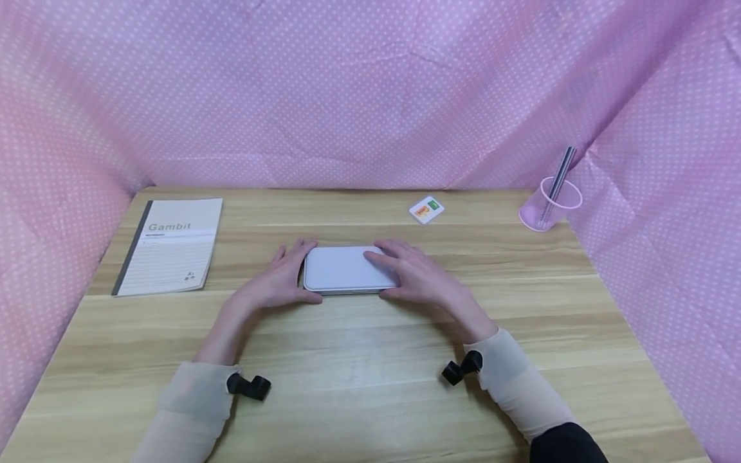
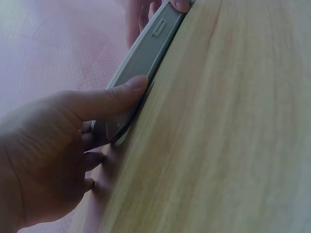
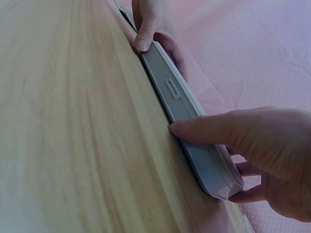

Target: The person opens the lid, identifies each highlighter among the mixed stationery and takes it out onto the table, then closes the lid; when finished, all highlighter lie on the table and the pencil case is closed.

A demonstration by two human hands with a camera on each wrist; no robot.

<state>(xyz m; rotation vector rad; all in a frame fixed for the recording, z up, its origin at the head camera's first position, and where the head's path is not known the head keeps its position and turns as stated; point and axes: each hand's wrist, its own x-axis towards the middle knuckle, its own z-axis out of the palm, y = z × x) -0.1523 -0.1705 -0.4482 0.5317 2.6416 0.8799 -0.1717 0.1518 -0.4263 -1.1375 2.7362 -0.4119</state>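
A flat white case (image 1: 347, 269) with rounded corners lies lengthwise across the middle of the wooden table. On its grey front side, a small slotted latch (image 3: 172, 88) shows in the right wrist view. My left hand (image 1: 280, 281) grips the left end, thumb on the front side and fingers round toward the back. At the other end my right hand (image 1: 421, 275) holds the case with its thumb against the front. One right finger lies over the lid, and others reach the far edge.
A Gambit notebook (image 1: 168, 247) lies at the left of the table (image 1: 359, 386). Behind the case is a small picture card (image 1: 426, 210). A pink mesh cup (image 1: 535, 209) with dark sticks (image 1: 560, 172) stands back right. Pink dotted cloth (image 1: 370, 96) hangs round the back and sides.
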